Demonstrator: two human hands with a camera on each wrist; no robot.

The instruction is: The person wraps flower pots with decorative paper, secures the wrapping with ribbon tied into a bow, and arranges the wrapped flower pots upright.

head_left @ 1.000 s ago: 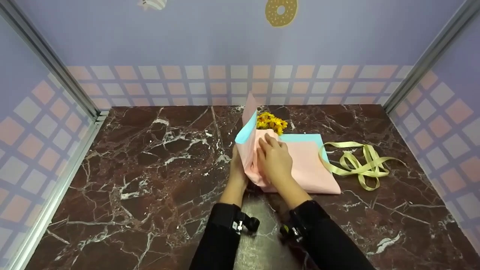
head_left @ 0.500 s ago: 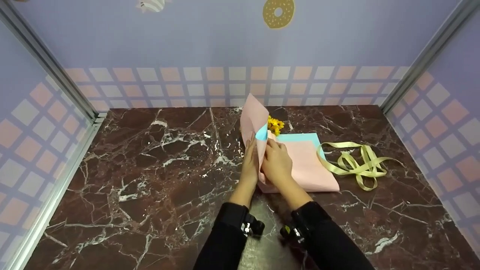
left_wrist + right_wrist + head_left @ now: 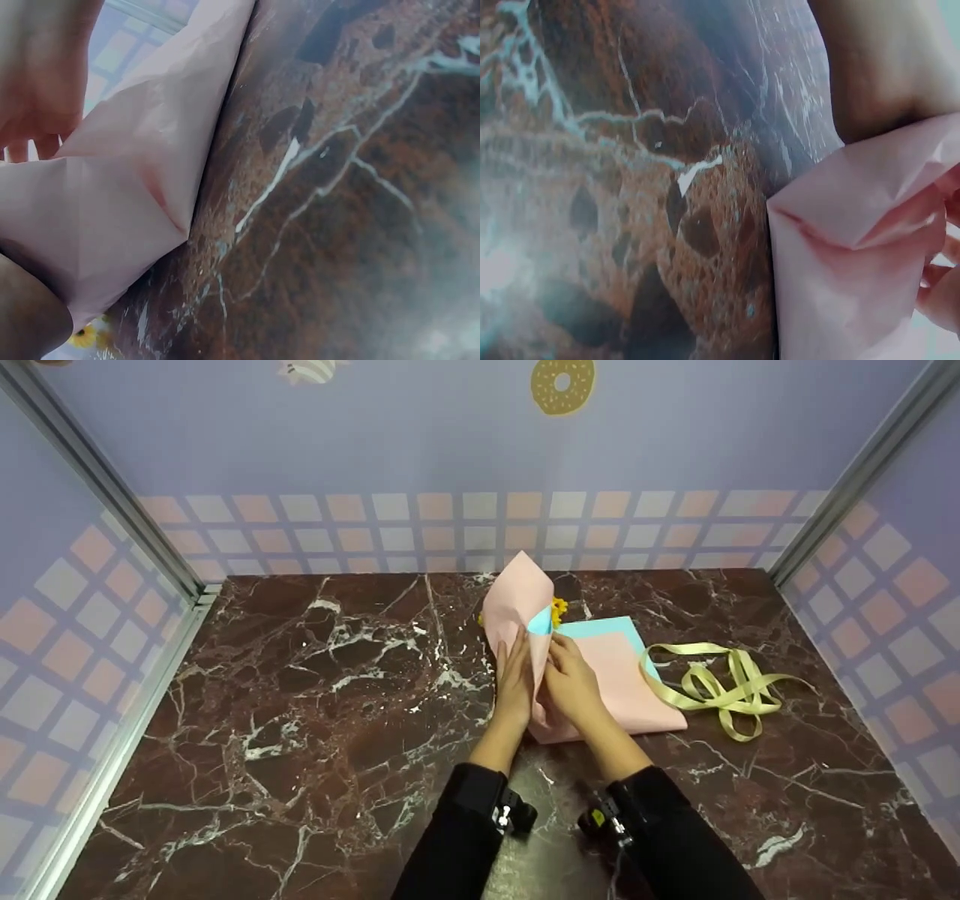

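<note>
From over the person's head I see both hands together on the pink paper (image 3: 517, 589), a little right of the middle of the tabletop (image 3: 337, 780). The left hand (image 3: 516, 682) lies along the outside of a raised fold, its fingers fairly straight and pressed to it. The right hand (image 3: 574, 682) has hold of the paper beside that fold, its fingers curled in; its thumb I can't make out from up here.

Only the head view gives the light-green ribbon (image 3: 739, 690), looped loosely at the right, one stretch over the paper's edge. The left wrist view shows the other side: the paper's creased lower folds, a pointed corner down by the marbled surface, and a yellow flower (image 3: 84, 336) peeping below the left hand. The right wrist view catches the bent fingers (image 3: 939, 292) of the right hand close against the crumpled sheet.

The paper is matt pink with a bright blue reverse, standing in a peak on the left and spreading flat to the right.
</note>
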